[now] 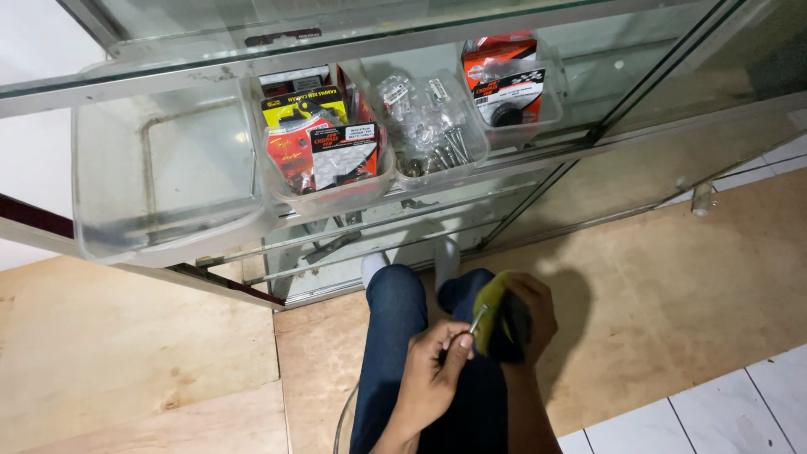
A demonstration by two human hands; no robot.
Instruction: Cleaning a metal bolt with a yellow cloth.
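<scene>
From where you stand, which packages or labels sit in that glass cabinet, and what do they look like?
Carded packs: second clear tub from the left, flat, red, yellow and black.
Bagged bolts: third tub, clear bags with small white labels, loose bolts beneath.
Boxed part: right tub, orange-red, black-and-white label.

Yellow-green cloth (494,304), blue jeans (395,336), silver bolt (478,319)

Count's four clear plastic bins (168,168) on the glass shelf (538,151), one bolt (477,319), one yellow-green cloth (496,315), plus two hands: left hand (433,370), right hand (534,313).
</scene>
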